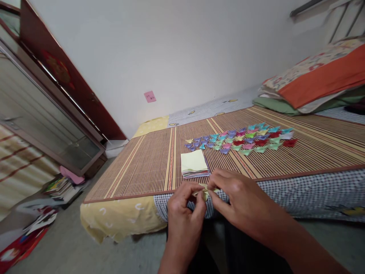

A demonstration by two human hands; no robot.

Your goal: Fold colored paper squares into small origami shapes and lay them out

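Between my fingertips, at the front edge of the mat, is a small folded pale yellow paper (205, 192). My left hand (186, 209) pinches its left side between thumb and finger. On the right side, my right hand (232, 194) grips the same paper with thumb and fingers. Just beyond my hands lies a stack of square papers (194, 163), pale yellow on top with coloured sheets below. Behind and to the right of the stack, several small folded paper shapes (239, 140) in purple, blue, pink, red, green and yellow lie in rows.
A striped bamboo mat (148, 160) covers the bed, with checked and yellow cloth hanging over its front edge. Folded bedding (322, 80) lies at the right. A pink note (149, 96) is on the wall. At the left are a door (65, 72) and floor items.
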